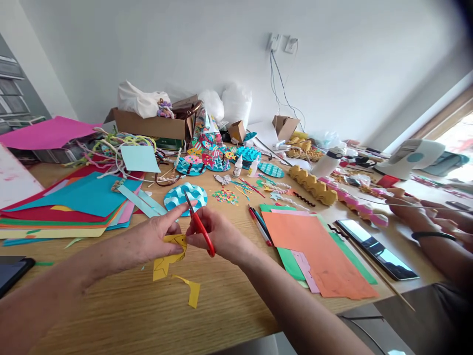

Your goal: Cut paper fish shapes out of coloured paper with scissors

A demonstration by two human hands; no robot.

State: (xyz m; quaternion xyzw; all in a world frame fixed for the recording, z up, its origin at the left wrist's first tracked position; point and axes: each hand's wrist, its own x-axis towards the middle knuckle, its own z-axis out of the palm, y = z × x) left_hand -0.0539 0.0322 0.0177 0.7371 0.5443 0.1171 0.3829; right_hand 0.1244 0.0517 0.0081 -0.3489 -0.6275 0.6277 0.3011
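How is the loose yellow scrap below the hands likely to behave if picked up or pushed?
The yellow scrap matches the held piece in colour and looks like thin paper, so it is probably very light. Its narrow strip would likely bend first if gripped there. Lying apparently flat on the wooden tabletop, it should slide rather than roll.

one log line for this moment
left hand: holds yellow paper | right hand: holds red scissors | table: yellow scrap, orange sheet

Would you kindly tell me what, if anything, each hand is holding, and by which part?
The left hand holds yellow paper by its upper part; the right hand holds scissors by their red handles.
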